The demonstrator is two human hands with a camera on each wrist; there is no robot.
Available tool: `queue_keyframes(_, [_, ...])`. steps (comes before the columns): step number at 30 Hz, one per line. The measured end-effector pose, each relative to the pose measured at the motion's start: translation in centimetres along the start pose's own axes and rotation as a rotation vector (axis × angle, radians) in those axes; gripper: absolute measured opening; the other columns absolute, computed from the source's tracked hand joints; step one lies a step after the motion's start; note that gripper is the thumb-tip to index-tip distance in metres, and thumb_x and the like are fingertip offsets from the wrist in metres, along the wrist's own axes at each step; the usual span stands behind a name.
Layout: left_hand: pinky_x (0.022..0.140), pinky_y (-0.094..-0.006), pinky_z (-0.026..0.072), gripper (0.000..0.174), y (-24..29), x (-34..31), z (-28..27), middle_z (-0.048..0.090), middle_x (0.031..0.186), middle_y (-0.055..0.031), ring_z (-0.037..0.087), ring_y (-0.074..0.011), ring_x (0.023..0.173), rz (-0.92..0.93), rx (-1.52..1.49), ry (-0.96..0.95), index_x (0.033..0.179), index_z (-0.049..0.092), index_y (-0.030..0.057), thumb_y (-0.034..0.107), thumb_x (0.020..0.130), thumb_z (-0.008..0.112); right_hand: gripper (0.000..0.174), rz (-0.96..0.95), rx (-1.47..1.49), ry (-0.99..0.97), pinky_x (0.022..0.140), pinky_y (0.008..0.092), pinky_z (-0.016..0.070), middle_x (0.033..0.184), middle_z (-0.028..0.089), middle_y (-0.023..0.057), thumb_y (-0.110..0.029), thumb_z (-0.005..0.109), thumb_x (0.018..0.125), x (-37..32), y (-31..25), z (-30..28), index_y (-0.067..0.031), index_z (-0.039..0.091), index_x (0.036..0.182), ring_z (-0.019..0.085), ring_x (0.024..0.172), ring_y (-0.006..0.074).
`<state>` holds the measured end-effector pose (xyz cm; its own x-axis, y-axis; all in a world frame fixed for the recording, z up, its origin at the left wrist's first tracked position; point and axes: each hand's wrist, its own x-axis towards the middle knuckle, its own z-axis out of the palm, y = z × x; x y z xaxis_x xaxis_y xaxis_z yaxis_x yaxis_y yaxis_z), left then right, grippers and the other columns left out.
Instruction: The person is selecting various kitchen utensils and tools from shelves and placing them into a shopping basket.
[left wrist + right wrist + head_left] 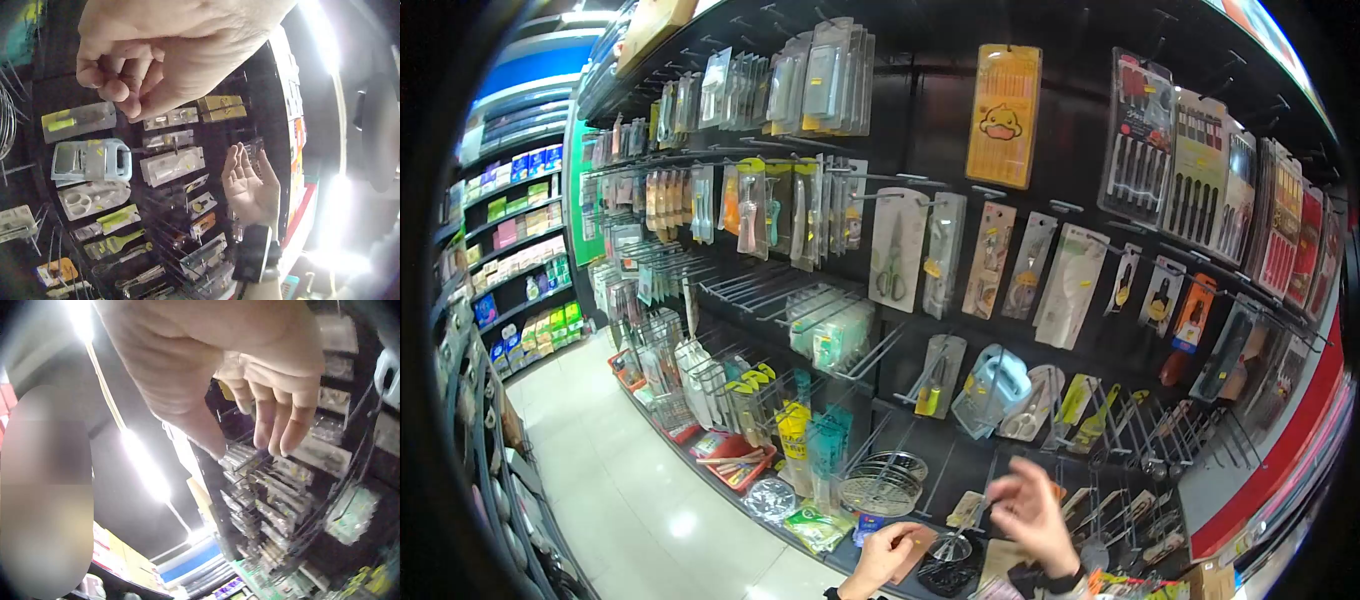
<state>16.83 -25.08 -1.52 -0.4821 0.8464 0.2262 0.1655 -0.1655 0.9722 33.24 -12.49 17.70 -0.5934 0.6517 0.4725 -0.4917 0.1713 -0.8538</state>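
In the head view my left hand (885,560) is low at the bottom centre, fingers bent, beside a brown flat piece (914,554); whether they touch I cannot tell. The left wrist view shows this hand (169,56) with fingers loosely curled and nothing visible in them. My right hand (1035,515) is raised to the right of it, fingers apart and slightly bent, in front of the lower rack. Its palm (250,197) faces the left wrist camera. Seen from the right wrist, the hand (237,375) has relaxed fingers and an empty space between thumb and fingertips.
A black shop rack (945,90) carries packaged utensils on metal hooks, including scissors (895,250), a yellow duck pack (1004,115) and a light-blue item (998,380). Round wire racks (882,490) and a red basket (740,464) stand low. A tiled aisle (635,470) runs left.
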Motion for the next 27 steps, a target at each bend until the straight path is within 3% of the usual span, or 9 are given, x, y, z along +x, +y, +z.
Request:
queue_keyframes(3, [0.057,-0.0224,0.0458,0.02,-0.2,-0.3,-3.8,0.063,0.068,-0.0038,0.058,-0.0058,0.064,-0.061,-0.015,0.011,0.103,0.065,0.0021,0.01,0.085,0.061,0.057,-0.03,0.129,0.053,0.092,0.0342,0.0402,0.122,0.048,0.0111,-0.009,0.06,0.085,4.1,0.4,2.6,-0.0082,0.032,0.135,0.047,0.115,0.0222])
queue_keyframes(6, [0.056,-0.0214,0.0445,0.019,-0.8,-0.3,-6.3,0.063,0.067,-0.0031,0.057,-0.0064,0.062,-0.034,-0.043,0.064,0.101,0.066,0.0017,0.01,0.085,0.061,0.052,-0.051,0.263,0.119,0.1,0.0363,0.0342,0.127,0.046,0.0123,-0.008,0.059,0.086,11.3,1.0,4.2,-0.0049,0.035,0.132,0.044,0.119,0.0225])
queue_keyframes(11, [0.059,-0.0202,0.0448,0.017,2.2,-0.6,-8.9,0.062,0.073,-0.0022,0.055,-0.0062,0.065,-0.061,-0.049,0.079,0.1,0.066,-0.0005,0.008,0.087,0.058,0.074,0.02,0.242,0.35,0.109,0.0376,0.0143,0.136,0.036,0.012,-0.011,0.068,0.078,23.2,4.3,5.1,-0.0039,0.025,0.137,0.021,0.134,0.026])
queue_keyframes(13, [0.06,-0.0204,0.045,0.017,2.2,-0.4,-9.7,0.063,0.072,-0.0026,0.055,-0.0063,0.065,-0.105,-0.048,0.118,0.099,0.066,-0.001,0.008,0.087,0.059,0.081,0.082,0.148,0.471,0.109,0.0363,0.0123,0.137,0.035,0.0113,-0.011,0.074,0.069,27.6,5.5,4.4,-0.0066,0.028,0.135,0.022,0.133,0.0241])
queue_keyframes(17, [0.063,-0.0209,0.0465,0.016,0.5,0.0,-11.7,0.064,0.073,-0.0028,0.057,-0.0065,0.067,-0.12,-0.008,0.172,0.097,0.066,-0.0017,0.008,0.086,0.06,0.095,-0.013,0.007,0.572,0.104,0.0383,0.0259,0.134,0.036,0.0161,-0.008,0.077,0.062,33.1,6.3,4.1,-0.0045,0.02,0.138,0.034,0.125,0.0265])
queue_keyframes(18, [0.065,-0.0213,0.0473,0.017,0.5,0.1,-12.4,0.064,0.074,-0.0037,0.059,-0.0072,0.071,-0.123,0.021,0.17,0.098,0.066,-0.0022,0.009,0.087,0.06,0.105,-0.096,-0.028,0.555,0.099,0.0367,0.0335,0.133,0.035,0.0192,-0.009,0.081,0.053,33.7,6.6,3.4,-0.0006,0.019,0.138,0.04,0.12,0.027])
queue_keyframes(22, [0.063,-0.0244,0.0452,0.02,2.4,0.7,-14.3,0.064,0.074,-0.0065,0.057,-0.0099,0.07,-0.056,0.179,0.195,0.101,0.064,-0.0018,0.012,0.088,0.057,0.091,-0.127,-0.366,0.654,0.081,0.0372,0.0486,0.118,0.044,0.0205,-0.002,0.076,0.061,38.5,8.7,0.4,0.0001,0.02,0.132,0.055,0.099,0.0284])
queue_keyframes(26, [0.063,-0.0249,0.0459,0.021,0.9,1.5,-14.9,0.064,0.074,-0.0068,0.057,-0.0098,0.069,-0.108,0.195,0.258,0.102,0.064,-0.0022,0.011,0.087,0.058,0.07,-0.111,-0.214,0.327,0.077,0.0366,0.051,0.105,0.059,0.0115,-0.007,0.08,0.061,38.9,8.4,-1.2,-0.0021,0.044,0.121,0.059,0.094,0.0214])
queue_keyframes(27, [0.063,-0.0252,0.0461,0.021,-0.5,1.7,-15.1,0.064,0.074,-0.0069,0.057,-0.0098,0.069,-0.091,0.237,0.25,0.102,0.064,-0.0024,0.011,0.087,0.058,0.077,-0.127,-0.285,0.352,0.081,0.0348,0.0485,0.109,0.058,0.0131,-0.014,0.083,0.058,38.7,7.9,-1.0,0.0031,0.043,0.123,0.058,0.096,0.0216])
